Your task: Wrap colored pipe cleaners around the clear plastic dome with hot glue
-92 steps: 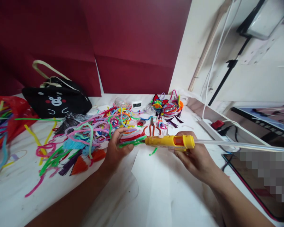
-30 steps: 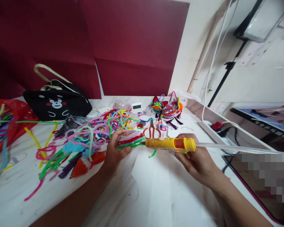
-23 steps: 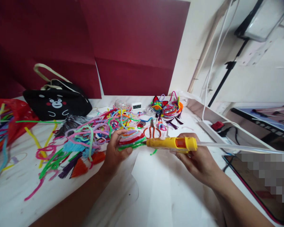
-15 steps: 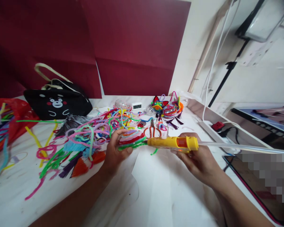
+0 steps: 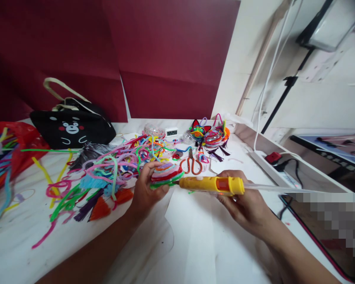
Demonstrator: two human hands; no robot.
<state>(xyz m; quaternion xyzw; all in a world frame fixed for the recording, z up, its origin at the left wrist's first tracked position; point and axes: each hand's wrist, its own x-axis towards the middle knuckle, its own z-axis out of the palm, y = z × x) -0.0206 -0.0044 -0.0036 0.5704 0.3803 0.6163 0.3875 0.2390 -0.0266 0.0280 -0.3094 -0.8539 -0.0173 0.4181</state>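
With the striped piece (image 5: 167, 173) clasped in the half-curled left hand (image 5: 145, 189) at nine o'clock of the nozzle (image 5: 176, 182), the glue gun (image 5: 202, 184) is best steadied level in the wrapped grip of the right hand (image 5: 243, 202).

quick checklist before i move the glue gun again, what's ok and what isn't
1. Striped piece in grip: ok, the left hand holds it.
2. Yellow glue gun in grip: ok, held in the right hand.
3. Glue stick loaded: ok, a long translucent one sticks out of the back.
4. Nozzle on target: ok for aim, at the piece's green edge; actual contact, cannot tell.
5. Left thumb clear of nozzle: probably not ok, its tip looks close.
6. Nozzle heat: cannot tell, temperature doesn't show.
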